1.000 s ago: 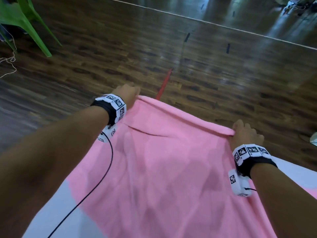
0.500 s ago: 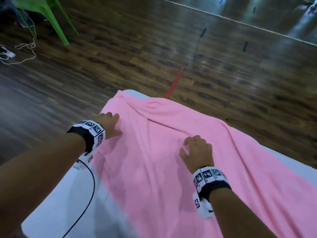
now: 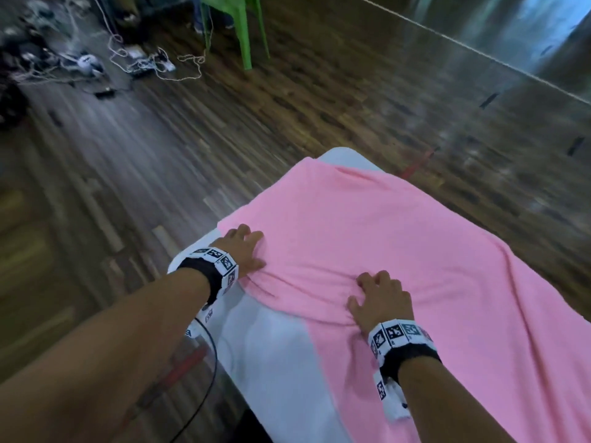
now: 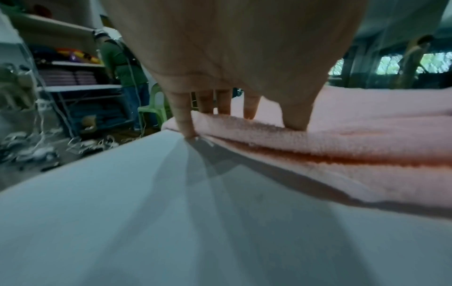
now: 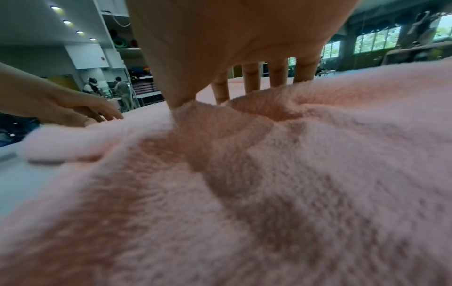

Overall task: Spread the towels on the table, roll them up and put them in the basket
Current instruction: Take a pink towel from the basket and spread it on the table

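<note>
A pink towel [image 3: 399, 251] lies spread over the white table [image 3: 271, 362], loosely creased near my hands. My left hand [image 3: 243, 247] rests flat on the towel's left edge with spread, straight fingers. In the left wrist view the left hand [image 4: 244, 123] has its thumb on the folded towel [image 4: 367, 135] edge and its little finger on the table [image 4: 171, 212]. My right hand [image 3: 377, 292] sits further in, fingers bent, bunching fabric. In the right wrist view a ridge of towel [image 5: 269, 193] stands between the right hand's [image 5: 208, 100] thumb and fingers. No basket is in view.
The table's left edge runs just beside my left wrist, with wooden floor below. A green chair [image 3: 236, 30] and tangled cables [image 3: 144, 62] lie far left on the floor. A black wrist cable [image 3: 208, 378] hangs off the table edge. Shelves [image 4: 71, 77] stand in the background.
Both hands left the towel's far hem and came back toward me. The left now presses the left edge, the right gathers fabric in the middle, and fresh creases lie by both hands.
</note>
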